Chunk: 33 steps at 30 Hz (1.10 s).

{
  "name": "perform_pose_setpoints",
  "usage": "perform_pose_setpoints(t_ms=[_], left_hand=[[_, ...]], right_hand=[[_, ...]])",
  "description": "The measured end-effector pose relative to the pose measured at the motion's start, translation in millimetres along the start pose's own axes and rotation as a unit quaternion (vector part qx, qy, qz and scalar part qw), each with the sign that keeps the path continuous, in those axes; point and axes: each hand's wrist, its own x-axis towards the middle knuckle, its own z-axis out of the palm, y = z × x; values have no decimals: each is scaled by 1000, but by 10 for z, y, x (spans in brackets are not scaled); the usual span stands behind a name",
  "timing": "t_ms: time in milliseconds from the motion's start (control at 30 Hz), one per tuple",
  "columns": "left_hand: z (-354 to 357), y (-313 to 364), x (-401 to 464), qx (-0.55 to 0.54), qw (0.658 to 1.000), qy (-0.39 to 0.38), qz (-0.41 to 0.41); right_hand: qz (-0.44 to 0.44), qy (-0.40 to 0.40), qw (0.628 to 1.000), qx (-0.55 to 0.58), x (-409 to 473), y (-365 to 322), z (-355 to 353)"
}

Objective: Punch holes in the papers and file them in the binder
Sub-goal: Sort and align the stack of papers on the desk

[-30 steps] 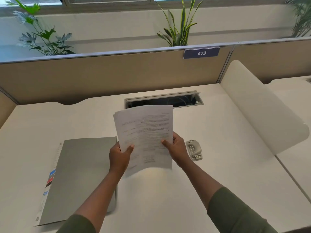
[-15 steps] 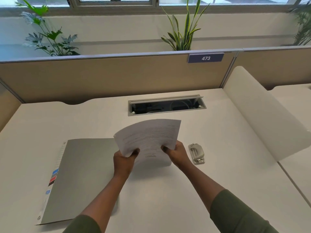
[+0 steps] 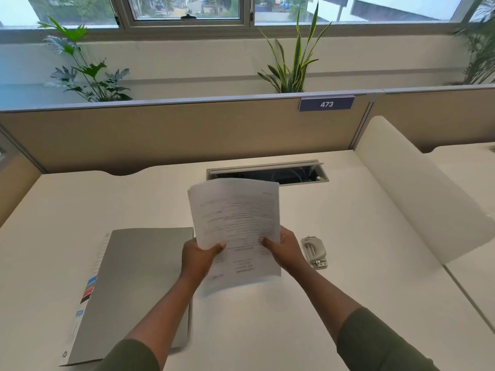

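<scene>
White papers, printed, held above the counter by both hands. Left hand: thumb on the front face near the lower left edge, the other fingers behind the sheets, gripping. Right hand: thumb pressed on the front at the lower right edge, the rest behind, also gripping. Stack stands near upright, top leaning away; top edges fanned and slightly blurred. Lower edge is clear of the counter, shadow beneath it.

Punch: small, grey metal, on the counter just right of the right hand, not touched.

Binder: grey, closed, flat on the counter left of the left forearm; spine label with blue and red marks faces left.

Green sleeves at both forearms. Cable slot in the counter behind the papers. Partition behind carries a plate reading 473. Plants beyond, under windows.
</scene>
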Motion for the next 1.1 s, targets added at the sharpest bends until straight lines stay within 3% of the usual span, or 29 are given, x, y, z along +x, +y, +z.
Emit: perform_pose_setpoints(t_ms=[167,333,633,933,1100], left_hand=[[-82,33,119,-46,991,-71,-105],[-107,-21,89,-32,988,-104,-107],[-83,-139,79,18,994,-66,-86],[-64,-229,128,42,993,-57,-100],[-61,-267,152,58,990,-68,-109]], right_hand=[[72,-27,996,46,16,1,-7],[110,-45,991,58,-30,78,19],[95,-21,986,-136,-55,-16,29],[121,-71,948,-284,-238,123,-85],[132,14,942,-309,-190,161,-282]])
